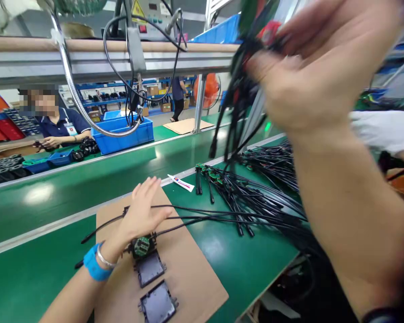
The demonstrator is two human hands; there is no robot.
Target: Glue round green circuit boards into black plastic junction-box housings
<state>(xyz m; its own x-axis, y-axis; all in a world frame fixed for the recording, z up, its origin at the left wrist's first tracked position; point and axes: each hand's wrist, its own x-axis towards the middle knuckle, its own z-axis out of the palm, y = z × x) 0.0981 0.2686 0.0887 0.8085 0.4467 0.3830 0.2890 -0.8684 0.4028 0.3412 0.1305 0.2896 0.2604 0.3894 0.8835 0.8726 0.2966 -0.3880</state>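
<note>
My left hand [143,208] lies open over the cardboard sheet [191,278], fingers stretched out together and thumb apart. Beneath it are black cables [195,211] and black plastic housings, partly hidden by the palm. Just below my wrist a round green circuit board [142,246] sits in one housing. Two open square black housings [158,303] lie nearer on the cardboard. Raised at upper right, my right hand [306,80] is closed around a bundle of black cables [235,98] hanging down. Something red shows at its fingertips; motion blurs the details.
Piles of black cables [256,193] with small green boards spread across the right of the green bench. A white tube [182,183] lies behind the cardboard. An overhead metal rail [87,60] carries dangling wires. A person [62,123] sits across, beside a blue bin [124,137].
</note>
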